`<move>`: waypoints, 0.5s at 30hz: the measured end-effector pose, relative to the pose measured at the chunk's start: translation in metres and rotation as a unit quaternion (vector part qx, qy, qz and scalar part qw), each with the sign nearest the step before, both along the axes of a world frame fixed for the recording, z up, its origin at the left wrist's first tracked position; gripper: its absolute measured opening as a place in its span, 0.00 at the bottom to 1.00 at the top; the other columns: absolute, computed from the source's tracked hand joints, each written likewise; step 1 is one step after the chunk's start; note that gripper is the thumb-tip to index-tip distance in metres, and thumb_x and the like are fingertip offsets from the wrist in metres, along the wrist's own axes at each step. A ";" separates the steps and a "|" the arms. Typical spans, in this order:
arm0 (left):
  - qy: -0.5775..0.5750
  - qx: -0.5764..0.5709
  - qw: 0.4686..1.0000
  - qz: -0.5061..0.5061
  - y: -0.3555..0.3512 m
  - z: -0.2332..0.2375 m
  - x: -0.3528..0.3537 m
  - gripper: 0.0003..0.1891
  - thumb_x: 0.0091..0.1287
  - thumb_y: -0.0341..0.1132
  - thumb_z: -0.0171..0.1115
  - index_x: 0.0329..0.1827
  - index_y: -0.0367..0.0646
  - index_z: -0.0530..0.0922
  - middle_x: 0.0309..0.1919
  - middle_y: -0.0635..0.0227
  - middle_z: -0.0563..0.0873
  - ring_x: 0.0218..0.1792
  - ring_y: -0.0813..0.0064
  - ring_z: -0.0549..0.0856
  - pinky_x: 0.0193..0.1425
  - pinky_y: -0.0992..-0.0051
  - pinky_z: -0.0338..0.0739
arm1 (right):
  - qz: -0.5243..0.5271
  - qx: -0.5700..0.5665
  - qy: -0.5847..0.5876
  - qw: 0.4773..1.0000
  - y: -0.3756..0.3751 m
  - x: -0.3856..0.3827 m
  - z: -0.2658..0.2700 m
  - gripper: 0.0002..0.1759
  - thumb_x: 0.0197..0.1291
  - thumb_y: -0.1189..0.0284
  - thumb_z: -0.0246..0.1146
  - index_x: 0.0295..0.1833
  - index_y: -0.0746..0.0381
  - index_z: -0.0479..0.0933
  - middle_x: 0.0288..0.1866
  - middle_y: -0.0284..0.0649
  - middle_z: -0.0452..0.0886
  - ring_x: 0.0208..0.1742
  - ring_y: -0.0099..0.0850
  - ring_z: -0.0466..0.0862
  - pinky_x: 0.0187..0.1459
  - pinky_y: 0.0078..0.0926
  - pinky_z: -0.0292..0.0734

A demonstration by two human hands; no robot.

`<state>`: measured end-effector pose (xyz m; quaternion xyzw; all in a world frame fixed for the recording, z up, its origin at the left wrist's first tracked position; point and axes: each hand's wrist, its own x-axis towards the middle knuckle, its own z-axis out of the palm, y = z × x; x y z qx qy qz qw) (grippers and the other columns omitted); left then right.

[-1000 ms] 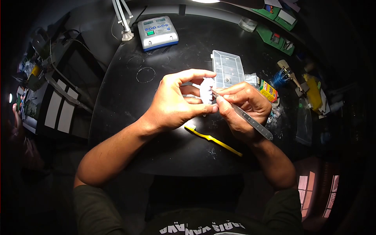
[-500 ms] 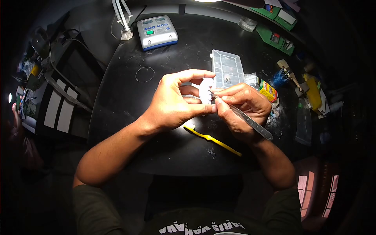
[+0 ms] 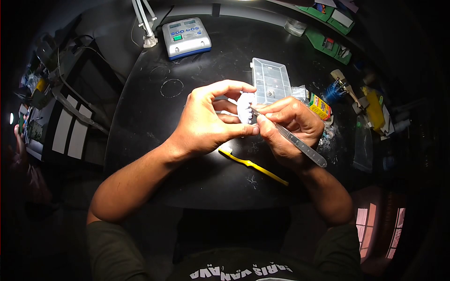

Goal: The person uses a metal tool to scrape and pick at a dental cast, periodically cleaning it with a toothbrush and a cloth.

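Note:
A white dental model [image 3: 244,107] with a row of teeth is gripped at its edges by my left hand [image 3: 206,117], thumb below and index finger above. Between the thumb and fingers of my right hand [image 3: 293,126] is a pair of grey metal tweezers [image 3: 302,147]. The tips of the tweezers meet the toothed side of the model, though the exact contact is too small to make out. Below the hands a yellow toothbrush [image 3: 253,165] lies on the black table [image 3: 187,187].
Behind the hands lies a clear compartment box [image 3: 271,77]. A yellow-green carton [image 3: 320,108] and a blue-bristled brush [image 3: 334,92] are to the right. A silver device [image 3: 186,38] with buttons stands at the back left, beside a lamp arm [image 3: 149,40].
The model has tilted slightly in my left hand. Both hands keep nearly the same place, and the tweezers' tips stay at the teeth. The whole view has shifted a little.

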<state>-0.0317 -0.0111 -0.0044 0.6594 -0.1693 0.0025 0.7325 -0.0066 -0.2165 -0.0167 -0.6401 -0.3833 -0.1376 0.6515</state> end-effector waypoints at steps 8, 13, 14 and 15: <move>-0.008 0.015 1.000 0.008 0.001 0.000 0.000 0.33 0.55 0.20 0.84 0.66 0.39 0.82 0.52 0.58 0.87 0.51 0.71 0.92 0.60 0.69 0.91 | -0.001 0.001 0.003 1.000 0.000 -0.002 0.000 0.07 0.58 0.85 0.73 0.38 0.69 0.81 0.40 0.50 0.90 0.43 0.32 0.92 0.46 0.27 0.88; -0.005 0.005 1.000 0.001 0.001 -0.001 0.001 0.33 0.56 0.20 0.84 0.66 0.37 0.81 0.52 0.56 0.87 0.51 0.69 0.92 0.60 0.69 0.91 | -0.006 -0.011 -0.052 0.999 0.000 0.003 -0.001 0.07 0.56 0.85 0.74 0.37 0.69 0.81 0.40 0.50 0.90 0.42 0.32 0.92 0.46 0.27 0.88; -0.002 -0.002 1.000 -0.003 0.001 -0.001 0.001 0.33 0.56 0.20 0.83 0.66 0.36 0.81 0.52 0.56 0.87 0.51 0.69 0.92 0.60 0.69 0.91 | -0.007 -0.013 -0.052 0.999 0.000 0.003 -0.001 0.07 0.56 0.85 0.74 0.37 0.69 0.81 0.40 0.49 0.89 0.42 0.31 0.92 0.45 0.27 0.88; 0.002 -0.008 1.000 -0.007 0.001 -0.001 0.001 0.33 0.56 0.20 0.83 0.66 0.36 0.81 0.52 0.56 0.87 0.51 0.68 0.92 0.60 0.69 0.91 | -0.009 -0.015 -0.053 0.998 0.000 0.003 -0.001 0.07 0.56 0.85 0.74 0.37 0.69 0.81 0.40 0.49 0.89 0.42 0.31 0.92 0.45 0.26 0.88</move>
